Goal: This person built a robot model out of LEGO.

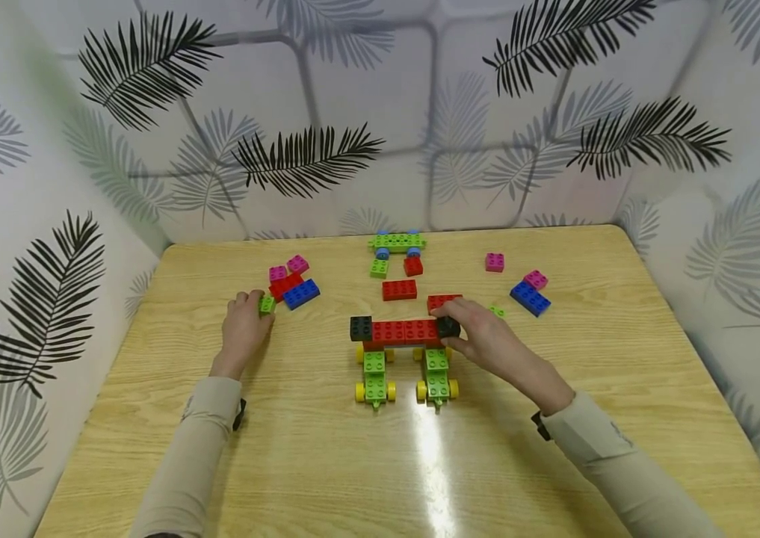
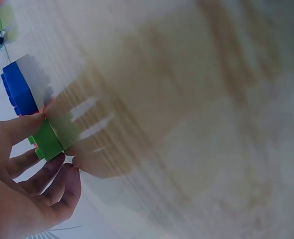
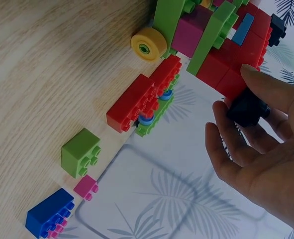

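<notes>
On table, left hand (image 1: 243, 329) pinching small green brick (image 1: 267, 304), studded top.

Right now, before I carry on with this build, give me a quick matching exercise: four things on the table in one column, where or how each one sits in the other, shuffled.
Things:
1. small green brick
2. black brick
3. green wheeled plate
4. blue brick

Places:
A. at the table's far edge, by the wall
B. pinched in the left hand
C. loose on the table right of the build, a pink brick beside it
D. gripped by the right hand at the red bar's end

Pairs: 1-B, 2-D, 3-A, 4-C
</notes>
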Motion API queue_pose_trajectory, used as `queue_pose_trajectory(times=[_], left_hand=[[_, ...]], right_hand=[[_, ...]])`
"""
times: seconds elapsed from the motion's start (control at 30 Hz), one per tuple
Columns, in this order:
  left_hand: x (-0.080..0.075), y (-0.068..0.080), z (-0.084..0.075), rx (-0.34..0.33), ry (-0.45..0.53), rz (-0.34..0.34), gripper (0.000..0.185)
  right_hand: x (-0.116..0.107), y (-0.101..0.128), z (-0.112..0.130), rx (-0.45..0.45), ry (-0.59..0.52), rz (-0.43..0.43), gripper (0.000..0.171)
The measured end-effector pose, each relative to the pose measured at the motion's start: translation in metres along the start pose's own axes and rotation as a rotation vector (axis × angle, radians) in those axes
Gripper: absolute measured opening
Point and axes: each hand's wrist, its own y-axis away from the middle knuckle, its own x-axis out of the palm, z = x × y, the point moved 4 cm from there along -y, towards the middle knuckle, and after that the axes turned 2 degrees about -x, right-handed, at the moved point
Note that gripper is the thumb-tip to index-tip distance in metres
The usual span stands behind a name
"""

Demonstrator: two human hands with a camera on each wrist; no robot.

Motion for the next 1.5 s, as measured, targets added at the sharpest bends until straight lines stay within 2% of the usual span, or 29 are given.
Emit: queue_pose_trajectory(times=[0.2,0.37,0.5,0.6,0.73,0.87,1.1,1.33,1.5], left_hand=[[-0.001,0.004,0.004,-0.031,0.033,0.008,0.040],[-0.005,0.010,0.006,-0.027,0.050,-0.006,0.037],[-0.013,0.015,0.002,-0.026,0.077,-0.036,0.038],[-0.019,0.018,-0.005,0.001,0.103,-0.085,0.039],[-0.026,0.022,-0.019,0.066,0.142,-0.143,0.039],[-0.033,0.028,-0.035,0.123,0.206,-0.164,0.041],[-0.046,0.040,-0.070,0.225,0.288,-0.139,0.039],[-0.051,0.053,-0.106,0.362,0.246,-0.116,0.040],[-0.052,0.063,-0.128,0.465,0.293,-0.040,0.040]], right_hand=[[0.002,0.001,0.001,0.020,-0.003,0.012,0.043],[0.001,0.001,0.001,0.023,-0.001,0.007,0.043],[0.000,0.002,0.001,0.024,0.008,0.005,0.043],[0.000,0.002,0.000,0.026,0.009,0.006,0.043],[0.000,0.003,0.000,0.025,0.004,0.000,0.043],[0.001,0.004,0.001,0.021,0.000,-0.003,0.042],[0.001,0.005,0.002,0.029,-0.008,0.003,0.042],[0.000,0.005,0.003,0.024,-0.006,-0.003,0.043],[0.000,0.004,0.003,0.018,-0.009,-0.006,0.043]])
